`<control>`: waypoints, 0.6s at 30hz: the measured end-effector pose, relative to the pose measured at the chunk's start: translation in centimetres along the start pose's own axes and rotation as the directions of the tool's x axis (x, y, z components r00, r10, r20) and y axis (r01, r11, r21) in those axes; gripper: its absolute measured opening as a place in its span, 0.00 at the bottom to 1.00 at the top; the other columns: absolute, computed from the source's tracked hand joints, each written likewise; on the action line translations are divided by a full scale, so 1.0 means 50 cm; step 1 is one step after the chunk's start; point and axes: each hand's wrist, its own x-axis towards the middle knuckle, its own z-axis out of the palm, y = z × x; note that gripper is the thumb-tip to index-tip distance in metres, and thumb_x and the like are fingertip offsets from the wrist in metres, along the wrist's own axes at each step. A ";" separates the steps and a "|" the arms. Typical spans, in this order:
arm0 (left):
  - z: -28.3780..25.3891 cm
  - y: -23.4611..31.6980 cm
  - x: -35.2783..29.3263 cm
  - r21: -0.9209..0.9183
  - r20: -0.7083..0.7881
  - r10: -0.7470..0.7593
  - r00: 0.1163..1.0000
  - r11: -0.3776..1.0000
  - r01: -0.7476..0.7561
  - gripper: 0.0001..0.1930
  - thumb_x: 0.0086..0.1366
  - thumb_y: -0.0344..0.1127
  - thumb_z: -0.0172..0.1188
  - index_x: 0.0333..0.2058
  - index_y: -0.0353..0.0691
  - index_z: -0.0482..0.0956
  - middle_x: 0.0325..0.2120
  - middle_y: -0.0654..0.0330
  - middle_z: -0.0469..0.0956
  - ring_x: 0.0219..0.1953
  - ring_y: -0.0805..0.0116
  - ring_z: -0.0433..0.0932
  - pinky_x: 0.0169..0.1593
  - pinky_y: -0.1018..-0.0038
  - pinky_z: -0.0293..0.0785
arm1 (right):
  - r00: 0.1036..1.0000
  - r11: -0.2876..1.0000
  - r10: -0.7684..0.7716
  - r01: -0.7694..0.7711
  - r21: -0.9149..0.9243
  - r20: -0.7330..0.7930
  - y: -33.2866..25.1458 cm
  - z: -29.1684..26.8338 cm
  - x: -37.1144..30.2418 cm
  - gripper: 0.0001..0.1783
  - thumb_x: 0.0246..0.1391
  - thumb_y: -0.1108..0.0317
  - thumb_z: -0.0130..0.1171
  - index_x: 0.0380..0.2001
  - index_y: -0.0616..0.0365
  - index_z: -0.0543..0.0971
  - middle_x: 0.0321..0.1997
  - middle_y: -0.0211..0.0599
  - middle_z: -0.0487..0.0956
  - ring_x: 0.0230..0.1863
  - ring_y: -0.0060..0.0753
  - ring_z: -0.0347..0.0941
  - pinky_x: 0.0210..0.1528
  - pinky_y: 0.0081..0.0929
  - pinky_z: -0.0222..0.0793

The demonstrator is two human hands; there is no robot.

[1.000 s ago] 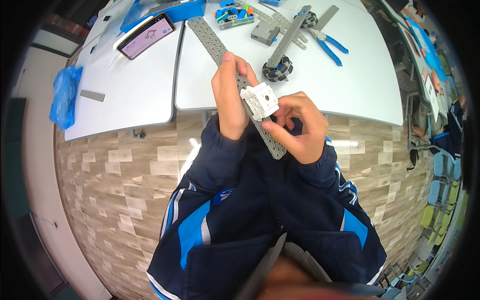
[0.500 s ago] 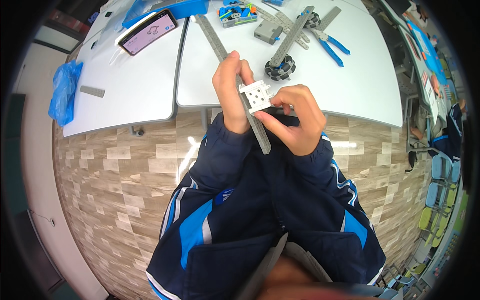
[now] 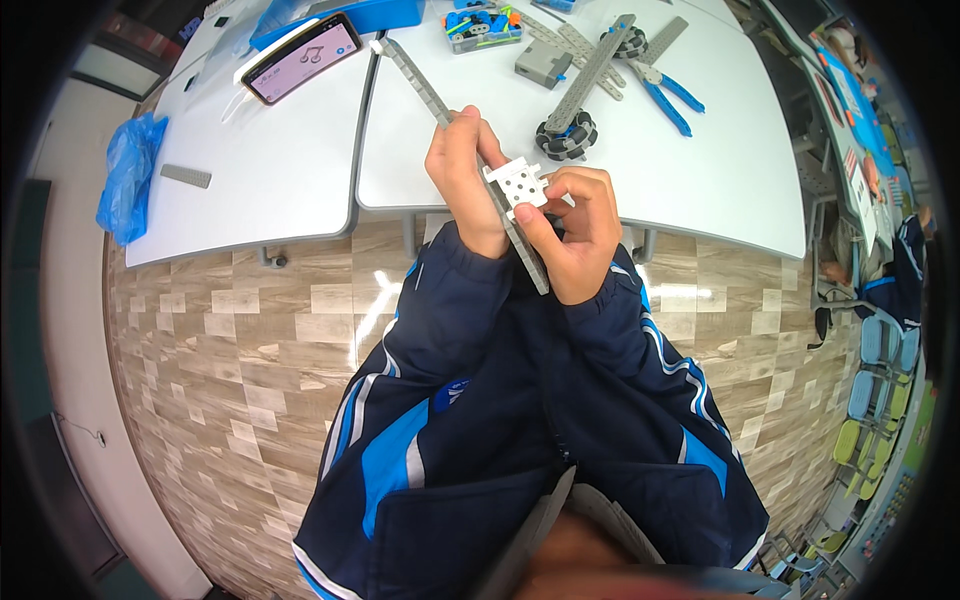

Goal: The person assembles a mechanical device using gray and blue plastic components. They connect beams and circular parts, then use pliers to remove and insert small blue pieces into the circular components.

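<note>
My left hand is wrapped round a long grey perforated beam, which slants from the table side down toward my body. Against the beam's side sits a white block with small round holes. Thumb and fingers of my right hand pinch that block from the right, the thumb pressing on its near corner. Whether the block is fastened to the beam, I cannot tell. Just beyond my hands, a black omni wheel stands on the table, joined to another grey beam.
Blue-handled pliers, a grey box-shaped module and a clear bin of small parts lie at the back. At the left are a propped phone, a short grey beam and a blue plastic bag.
The beam has turned in my left hand, showing more of its narrow edge. My right thumb has moved up onto the white block, and the right hand has shifted slightly left.
</note>
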 end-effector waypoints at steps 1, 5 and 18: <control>0.000 -0.002 0.002 0.030 0.005 0.008 1.000 1.000 -0.008 0.21 0.69 0.42 0.49 0.16 0.43 0.60 0.10 0.66 0.58 0.14 0.77 0.56 0.22 0.76 0.53 | 1.000 0.999 0.026 -0.026 0.031 -0.004 0.001 0.002 -0.001 0.17 0.48 0.79 0.70 0.40 0.63 0.74 0.45 0.37 0.70 0.37 0.24 0.74 0.38 0.24 0.77; -0.003 -0.009 0.001 0.082 0.012 0.030 0.999 0.996 -0.031 0.22 0.69 0.44 0.48 0.16 0.43 0.59 0.10 0.65 0.57 0.12 0.76 0.56 0.19 0.75 0.55 | 0.998 0.990 0.062 -0.061 0.130 -0.009 0.008 0.005 -0.005 0.14 0.50 0.79 0.68 0.38 0.64 0.73 0.43 0.35 0.68 0.41 0.23 0.72 0.40 0.24 0.77; -0.013 0.037 0.004 -0.176 0.069 0.101 0.992 0.980 -0.088 0.16 0.72 0.42 0.49 0.27 0.40 0.64 0.12 0.64 0.63 0.15 0.74 0.66 0.22 0.78 0.65 | 0.966 0.921 0.218 -0.251 0.298 0.139 -0.027 -0.004 0.003 0.18 0.53 0.76 0.68 0.43 0.63 0.72 0.41 0.37 0.76 0.43 0.29 0.76 0.49 0.26 0.72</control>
